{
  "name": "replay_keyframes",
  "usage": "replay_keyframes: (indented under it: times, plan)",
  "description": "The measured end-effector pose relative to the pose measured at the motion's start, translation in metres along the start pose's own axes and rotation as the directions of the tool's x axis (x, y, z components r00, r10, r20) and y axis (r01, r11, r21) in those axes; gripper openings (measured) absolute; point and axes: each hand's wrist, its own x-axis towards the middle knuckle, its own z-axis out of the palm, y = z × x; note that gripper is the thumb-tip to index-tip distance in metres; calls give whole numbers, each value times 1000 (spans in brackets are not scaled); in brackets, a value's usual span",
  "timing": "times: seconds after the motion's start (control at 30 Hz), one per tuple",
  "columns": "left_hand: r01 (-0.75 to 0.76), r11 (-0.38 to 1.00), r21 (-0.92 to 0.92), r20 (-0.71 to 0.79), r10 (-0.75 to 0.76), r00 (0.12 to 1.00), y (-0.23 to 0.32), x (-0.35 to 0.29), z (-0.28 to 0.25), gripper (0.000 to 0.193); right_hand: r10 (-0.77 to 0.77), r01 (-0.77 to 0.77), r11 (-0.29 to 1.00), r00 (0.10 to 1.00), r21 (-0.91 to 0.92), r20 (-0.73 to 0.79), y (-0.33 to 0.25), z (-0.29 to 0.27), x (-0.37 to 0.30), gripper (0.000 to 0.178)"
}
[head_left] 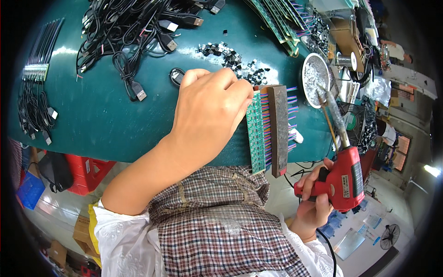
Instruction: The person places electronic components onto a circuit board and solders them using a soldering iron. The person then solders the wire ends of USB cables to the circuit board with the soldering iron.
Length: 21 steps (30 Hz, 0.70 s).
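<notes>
My right hand (pixel 314 196) is wrapped round the grip of a red soldering gun (pixel 344 182). Its long metal tip reaches up to a round white dish (pixel 316 81) with silvery bits inside. My left hand (pixel 210 108) is closed in a pinch at the far end of a green circuit board strip (pixel 256 138); what its fingertips hold is hidden. Thin coloured wires run from the strip beneath a dark bar (pixel 278 131) and stick out on the other side. A small black cable loop (pixel 176 76) shows just beside my left hand.
A heap of black USB cables (pixel 131 37) covers the far left of the green table (pixel 106 124). Small black parts (pixel 230 57) lie scattered beyond my left hand. Circuit boards (pixel 277 23) are stacked at the back, and a solder spool (pixel 346 61) stands right of the dish.
</notes>
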Motion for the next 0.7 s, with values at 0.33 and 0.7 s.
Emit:
replay_keyframes:
  times: [0.33, 0.7]
  plan:
    - [21, 996, 87, 126, -31, 992, -1, 14, 4, 8, 134, -98, 956, 984, -277, 115, 39, -30, -10, 46]
    - [48, 996, 80, 161, -60, 985, 1, 16, 1, 9, 117, -40, 941, 970, -336, 213, 50, -23, 8, 28]
